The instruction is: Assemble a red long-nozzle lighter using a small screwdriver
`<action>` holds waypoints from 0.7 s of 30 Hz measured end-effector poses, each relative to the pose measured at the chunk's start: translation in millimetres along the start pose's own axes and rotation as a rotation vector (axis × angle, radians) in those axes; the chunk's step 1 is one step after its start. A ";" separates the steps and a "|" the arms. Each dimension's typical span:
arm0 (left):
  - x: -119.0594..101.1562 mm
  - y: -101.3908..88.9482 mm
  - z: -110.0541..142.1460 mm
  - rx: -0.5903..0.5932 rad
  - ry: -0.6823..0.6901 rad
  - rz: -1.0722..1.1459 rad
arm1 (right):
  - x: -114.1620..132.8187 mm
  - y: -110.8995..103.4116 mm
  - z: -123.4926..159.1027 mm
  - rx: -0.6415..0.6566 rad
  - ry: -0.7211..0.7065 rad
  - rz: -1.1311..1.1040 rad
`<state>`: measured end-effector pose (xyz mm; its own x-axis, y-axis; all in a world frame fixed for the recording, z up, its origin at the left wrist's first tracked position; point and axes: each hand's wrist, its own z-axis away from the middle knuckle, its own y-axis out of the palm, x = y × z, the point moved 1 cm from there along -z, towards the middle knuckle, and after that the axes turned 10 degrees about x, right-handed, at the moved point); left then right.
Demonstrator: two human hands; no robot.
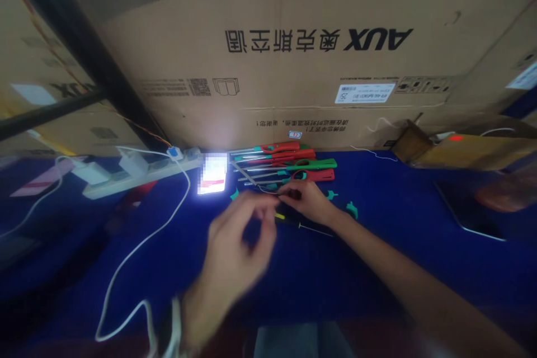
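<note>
Holding our two hands close together above the blue desk (314, 285), we have them just on the near side of the long-necked lighters (289, 158), which lie in a stacked row with red and green handles. Our right hand (308, 201) is curled, its thumb and fingertips pressed together on a thin wire (266, 190), right at the near edge of the lighters. The wire lies in front of our left hand's (237, 243) fingertips and runs to a slim metal strip (244, 172), which slants beside the barrel ends of the lighters. Our left hand is nearer to us than the right, thumb and forefinger bent toward each other; it is blurred, and we cannot tell whether it pinches anything. Between our hands, on the near side of the lighters, a yellow-tipped tool (279, 216) shows, with a thin pale rod (316, 230) beside it, partly next to our right wrist. Small teal pieces (352, 210) lie to the near right of the lighters. A brightly lit phone (213, 173) is just left of the lighters, a white power strip (159, 168) is farther left, and printed cardboard (293, 78) stands behind the lighters.
</note>
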<state>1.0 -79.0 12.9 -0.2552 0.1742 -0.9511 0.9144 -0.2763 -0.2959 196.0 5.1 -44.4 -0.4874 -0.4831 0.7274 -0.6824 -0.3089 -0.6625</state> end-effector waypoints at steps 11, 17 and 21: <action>54.6 -22.9 -86.6 0.289 0.171 -0.781 | -12.0 -6.0 4.6 -0.071 0.037 -0.138; 45.2 -21.1 -94.0 0.180 0.389 -0.735 | -9.5 -4.3 3.5 -0.194 -0.004 -0.175; 49.6 -22.3 -91.3 0.250 0.453 -0.760 | -3.3 4.5 0.5 -0.206 -0.038 -0.140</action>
<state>-3.4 22.1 -19.5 -0.5638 0.7318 -0.3828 0.4432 -0.1230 -0.8879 194.8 4.8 -49.9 -0.3627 -0.4787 0.7996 -0.8404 -0.2029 -0.5026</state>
